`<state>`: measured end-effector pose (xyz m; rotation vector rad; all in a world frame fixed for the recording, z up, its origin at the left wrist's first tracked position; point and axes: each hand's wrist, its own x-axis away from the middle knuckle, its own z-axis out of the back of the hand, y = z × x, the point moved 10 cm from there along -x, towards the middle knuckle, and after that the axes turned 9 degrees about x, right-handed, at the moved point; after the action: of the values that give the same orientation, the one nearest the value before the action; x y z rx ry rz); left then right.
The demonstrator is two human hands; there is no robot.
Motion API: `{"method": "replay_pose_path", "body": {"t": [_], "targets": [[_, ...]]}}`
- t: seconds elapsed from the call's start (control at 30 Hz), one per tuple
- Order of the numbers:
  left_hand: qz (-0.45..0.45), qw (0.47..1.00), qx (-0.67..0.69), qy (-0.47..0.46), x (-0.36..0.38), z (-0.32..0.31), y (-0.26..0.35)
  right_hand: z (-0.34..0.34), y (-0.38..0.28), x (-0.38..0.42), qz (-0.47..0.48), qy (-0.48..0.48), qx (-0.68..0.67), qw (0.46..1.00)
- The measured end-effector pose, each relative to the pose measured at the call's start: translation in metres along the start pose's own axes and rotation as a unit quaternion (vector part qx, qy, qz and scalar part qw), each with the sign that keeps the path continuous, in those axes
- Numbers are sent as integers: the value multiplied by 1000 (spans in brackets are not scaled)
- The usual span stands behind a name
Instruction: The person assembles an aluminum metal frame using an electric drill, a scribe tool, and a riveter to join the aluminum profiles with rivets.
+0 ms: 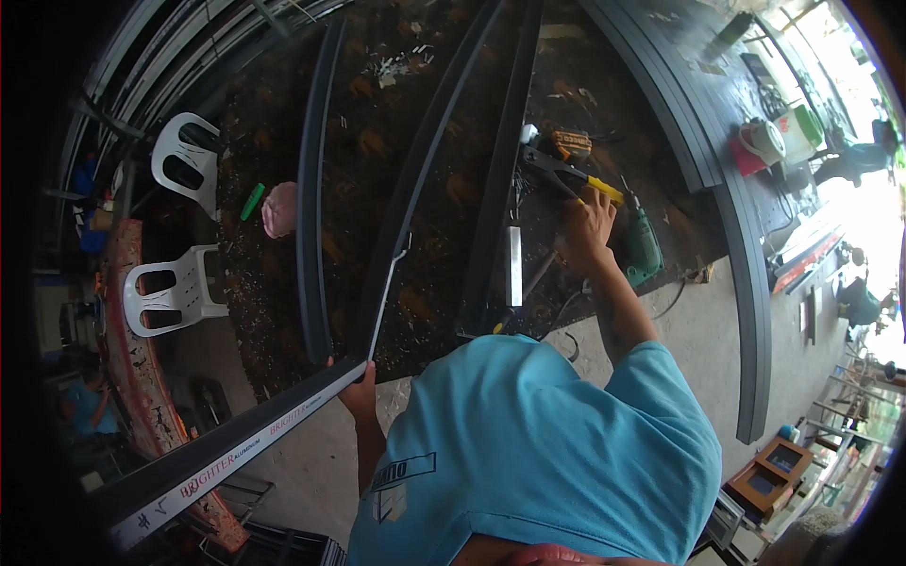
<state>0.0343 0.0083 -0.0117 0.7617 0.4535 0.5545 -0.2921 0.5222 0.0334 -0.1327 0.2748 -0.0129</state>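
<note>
My right hand is closed on the yellow handle of a large pliers-like hand tool with dark jaws. A yellow-and-black battery pack lies just beyond the jaws, and a green power drill is right of my wrist. At the lower left, my left hand grips a long dark aluminium profile with a white "Brighter Aluminum" strip; its fingers are partly hidden beneath. A thin hooked rod shows along the profile. A short silver bar lies between my hands, near a hammer-like handle.
More dark profiles lie across the debris-strewn work table. On the left are white plastic chairs, a pink object and a green object. Long profiles border the right side, near buckets.
</note>
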Motion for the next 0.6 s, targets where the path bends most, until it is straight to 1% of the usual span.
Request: {"method": "replay_pose_path", "body": {"t": [0.03,0.07,0.1,0.13,0.17,0.2,0.23,0.27,0.3,0.33,0.37,0.4,0.43,0.47,0.53,0.57,0.6], "targets": [[-3,1000,-1,11,0,1,1,-18,2,-3,12,-3,40,999],[20,999,48,2,1,-1,-2,-38,4,-8,28,-6,78,997],[44,994,96,-1,2,-1,-7,-45,5,-7,50,24,83,995],[28,993,111,5,3,-2,-11,-54,7,-8,44,-35,101,993],[39,988,152,-1,4,-3,-11,-98,35,-11,8,-40,68,997],[47,980,192,1,3,-4,-10,-97,27,-15,43,-59,92,993],[47,983,178,-7,1,-4,-8,-87,14,-17,82,-57,79,992],[52,985,163,-13,2,0,-11,-75,5,-17,89,-82,110,987],[-65,997,36,-24,2,1,-7,-65,-3,-15,117,-58,83,988],[-168,980,-101,-41,4,-5,-5,-79,3,-14,151,-10,57,987],[-149,982,-115,8,6,11,1,-82,2,-12,165,-40,70,983],[-88,993,-71,23,5,18,10,-74,-4,-11,171,-45,54,983],[-33,999,-19,34,4,25,10,-56,-11,-9,122,-66,25,990],[-24,997,-22,67,7,32,5,-64,-8,-8,140,-30,-39,989],[-20,997,-46,55,10,19,-8,-85,-3,-7,234,-18,-33,972],[-23,995,-70,60,12,15,-17,-89,9,-15,163,-30,-41,985],[-2,997,-51,57,12,14,-22,-89,17,-20,96,-79,-132,983]]}}
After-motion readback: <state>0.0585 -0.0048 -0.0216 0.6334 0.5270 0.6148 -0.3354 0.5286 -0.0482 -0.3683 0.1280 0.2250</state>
